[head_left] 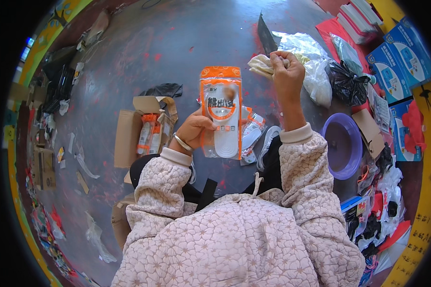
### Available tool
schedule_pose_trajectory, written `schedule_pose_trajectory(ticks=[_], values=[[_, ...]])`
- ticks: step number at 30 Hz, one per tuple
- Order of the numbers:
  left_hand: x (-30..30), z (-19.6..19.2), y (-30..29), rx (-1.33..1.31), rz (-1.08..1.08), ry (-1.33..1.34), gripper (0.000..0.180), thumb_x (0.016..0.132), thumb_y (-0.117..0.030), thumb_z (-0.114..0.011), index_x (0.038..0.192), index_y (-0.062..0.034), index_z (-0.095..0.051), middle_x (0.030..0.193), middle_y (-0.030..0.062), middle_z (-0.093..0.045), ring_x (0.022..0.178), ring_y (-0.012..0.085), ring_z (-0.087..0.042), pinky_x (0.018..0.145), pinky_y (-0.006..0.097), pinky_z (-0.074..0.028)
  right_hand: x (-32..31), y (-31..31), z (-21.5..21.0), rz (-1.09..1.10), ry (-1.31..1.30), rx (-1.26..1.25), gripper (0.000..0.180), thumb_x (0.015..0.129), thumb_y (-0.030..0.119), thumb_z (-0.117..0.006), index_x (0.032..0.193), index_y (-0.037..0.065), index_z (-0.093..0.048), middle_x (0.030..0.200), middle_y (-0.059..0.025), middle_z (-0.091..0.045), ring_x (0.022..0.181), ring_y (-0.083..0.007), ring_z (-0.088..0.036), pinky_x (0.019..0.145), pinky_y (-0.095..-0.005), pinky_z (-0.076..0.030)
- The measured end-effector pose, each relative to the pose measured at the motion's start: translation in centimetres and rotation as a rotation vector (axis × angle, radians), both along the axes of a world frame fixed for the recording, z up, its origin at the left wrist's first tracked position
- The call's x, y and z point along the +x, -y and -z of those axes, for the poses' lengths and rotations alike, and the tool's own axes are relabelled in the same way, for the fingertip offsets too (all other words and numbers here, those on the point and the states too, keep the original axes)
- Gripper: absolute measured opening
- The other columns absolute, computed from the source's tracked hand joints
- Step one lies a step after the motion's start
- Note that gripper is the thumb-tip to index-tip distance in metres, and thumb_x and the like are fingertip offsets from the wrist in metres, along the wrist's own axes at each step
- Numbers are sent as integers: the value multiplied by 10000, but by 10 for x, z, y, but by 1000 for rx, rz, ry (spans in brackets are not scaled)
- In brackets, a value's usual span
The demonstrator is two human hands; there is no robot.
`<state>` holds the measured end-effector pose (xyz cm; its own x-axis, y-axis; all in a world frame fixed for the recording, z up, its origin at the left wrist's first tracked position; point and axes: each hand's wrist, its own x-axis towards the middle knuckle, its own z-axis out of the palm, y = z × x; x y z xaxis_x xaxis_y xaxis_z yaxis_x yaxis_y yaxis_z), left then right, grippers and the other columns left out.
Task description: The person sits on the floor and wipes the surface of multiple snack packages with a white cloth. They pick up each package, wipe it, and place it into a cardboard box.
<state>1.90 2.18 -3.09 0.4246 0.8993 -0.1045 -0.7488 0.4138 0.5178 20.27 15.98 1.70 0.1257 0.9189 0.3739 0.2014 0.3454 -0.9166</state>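
My left hand (196,128) grips the lower left edge of a clear pouch with an orange top (221,72), held upright in front of me. A pair of white insoles seems to lie inside it. Raised at the right, my right hand (288,71) pinches a crumpled cream cloth (261,66), which hangs off to the left of the fingers. More orange-and-clear insole packets (253,131) lie on the floor just behind the held pouch, by my shoe (270,141). An open cardboard box (127,136) left of my left hand holds several similar packets (148,134).
A purple basin (357,153) stands right of my right forearm. Beyond it are blue boxes (392,71), a black plastic bag (347,86) and clear plastic bags (316,79). Dark plastic (163,90) lies behind the cardboard box. Scraps and boxes line the left wall.
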Motion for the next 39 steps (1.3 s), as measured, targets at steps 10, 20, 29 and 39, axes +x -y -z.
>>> schedule_pose_trajectory(ticks=[10,20,29,39], values=[[-26,27,-15,46,-192,-33,384,717,13,-466,1101,-4,-475,1005,91,-568,918,221,-572,802,371,-476,-43,54,26,-521,530,276,139,666,126,-619,774,45,-585,750,-136,-554,733,-297,-556,652,-383,-457],[-8,16,-22,-31,-123,112,396,932,-290,-357,1233,-43,-428,1234,111,-490,1123,266,-473,954,420,-370,-49,48,24,-310,243,183,164,653,200,-630,730,58,-599,750,-124,-576,730,-302,-582,624,-388,-466],[2,-5,-28,-97,-234,-107,573,935,-425,-214,1341,-23,-250,1356,194,-321,1235,320,-338,1056,413,-227,-47,85,24,-604,707,476,173,590,129,-637,745,52,-637,805,-125,-579,778,-256,-586,649,-384,-474],[-38,14,-34,45,-215,48,463,912,-215,-378,1316,-3,-302,1341,180,-357,1232,303,-350,1043,445,-249,-13,31,32,-403,506,-180,261,669,260,-605,738,10,-636,817,-202,-617,808,-337,-605,687,-408,-482]])
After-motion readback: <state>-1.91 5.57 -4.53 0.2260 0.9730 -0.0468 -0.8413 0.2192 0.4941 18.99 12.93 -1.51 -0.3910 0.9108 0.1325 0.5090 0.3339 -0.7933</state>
